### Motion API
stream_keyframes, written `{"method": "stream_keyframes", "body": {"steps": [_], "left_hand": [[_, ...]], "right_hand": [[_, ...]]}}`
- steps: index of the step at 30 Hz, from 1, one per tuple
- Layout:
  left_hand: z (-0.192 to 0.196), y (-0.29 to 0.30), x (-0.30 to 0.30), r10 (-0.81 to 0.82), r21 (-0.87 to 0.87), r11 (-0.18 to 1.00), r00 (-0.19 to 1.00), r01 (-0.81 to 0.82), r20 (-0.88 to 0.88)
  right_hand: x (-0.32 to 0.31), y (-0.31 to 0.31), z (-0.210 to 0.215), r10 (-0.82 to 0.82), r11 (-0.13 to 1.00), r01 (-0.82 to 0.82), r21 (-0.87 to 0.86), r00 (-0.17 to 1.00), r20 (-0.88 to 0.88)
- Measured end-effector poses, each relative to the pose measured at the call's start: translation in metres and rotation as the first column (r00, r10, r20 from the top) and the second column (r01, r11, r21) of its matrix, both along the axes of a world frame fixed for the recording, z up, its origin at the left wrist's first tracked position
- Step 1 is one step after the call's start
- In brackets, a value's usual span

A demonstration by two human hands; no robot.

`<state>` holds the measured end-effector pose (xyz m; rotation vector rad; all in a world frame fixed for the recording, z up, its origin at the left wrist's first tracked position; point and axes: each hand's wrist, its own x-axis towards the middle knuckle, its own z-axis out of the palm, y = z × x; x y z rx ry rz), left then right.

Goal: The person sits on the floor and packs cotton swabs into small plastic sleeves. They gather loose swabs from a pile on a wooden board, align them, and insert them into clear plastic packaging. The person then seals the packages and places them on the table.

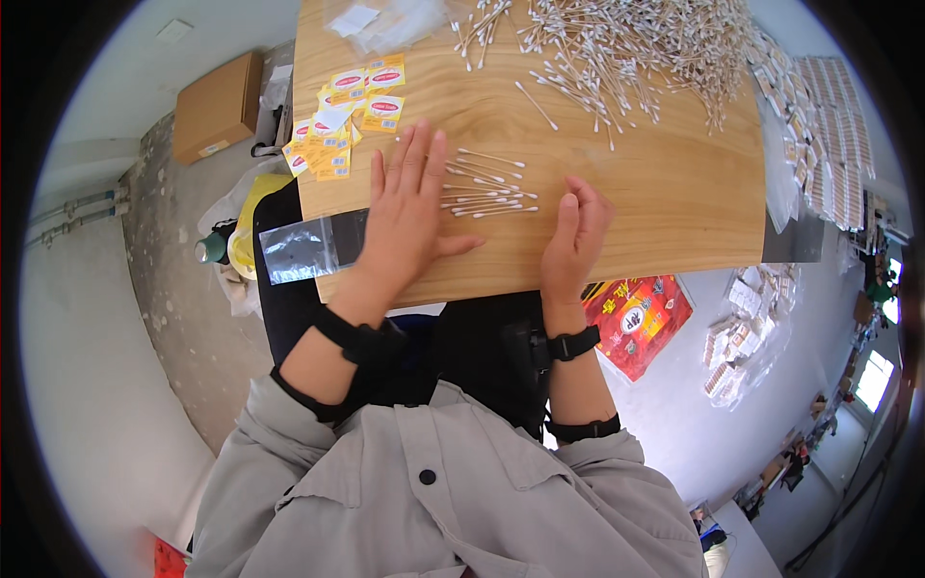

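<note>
My left hand [409, 207] is open, its fingers stretched out over the wooden table [665, 202] and its thumb pointing right. A small group of cotton swabs [487, 200] fans out from beside its fingers. Their left ends are partly hidden by that hand, so I cannot tell whether it presses on them. Just right of the swabs' tips, my right hand [578, 231] rests on its side near the table's front edge. Its fingers are curled in with the thumb against them, and nothing sticks out of them. A clear plastic bag [301, 252] lies by my left wrist.
A large heap of loose cotton swabs [665, 48] covers the far right, with one stray swab [537, 106] before it. Yellow and white labels [383, 113] lie far left, near clear bags [400, 24]. Packed swab bundles [833, 135] hang at right. A cardboard box [217, 108] stands beyond the left edge.
</note>
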<state>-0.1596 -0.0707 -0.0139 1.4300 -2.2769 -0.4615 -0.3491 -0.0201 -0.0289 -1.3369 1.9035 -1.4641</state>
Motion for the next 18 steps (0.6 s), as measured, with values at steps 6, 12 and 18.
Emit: {"method": "stream_keyframes", "body": {"steps": [6,12,18], "left_hand": [[0.005,-0.035,0.033,-0.058,-0.203,0.976,0.992,0.08,0.117],[0.016,-0.045,0.04,-0.096,-0.2,0.973,0.99,0.116,0.107],[0.011,-0.033,0.046,-0.057,-0.185,0.979,0.987,0.084,0.148]], "right_hand": [[0.006,-0.002,0.004,0.03,0.999,-0.03,0.023,1.0,-0.008],[0.0,0.0,-0.003,0.046,0.997,-0.045,0.067,0.999,-0.014],[0.003,0.0,0.001,0.032,0.998,-0.032,0.058,0.999,0.001]]}}
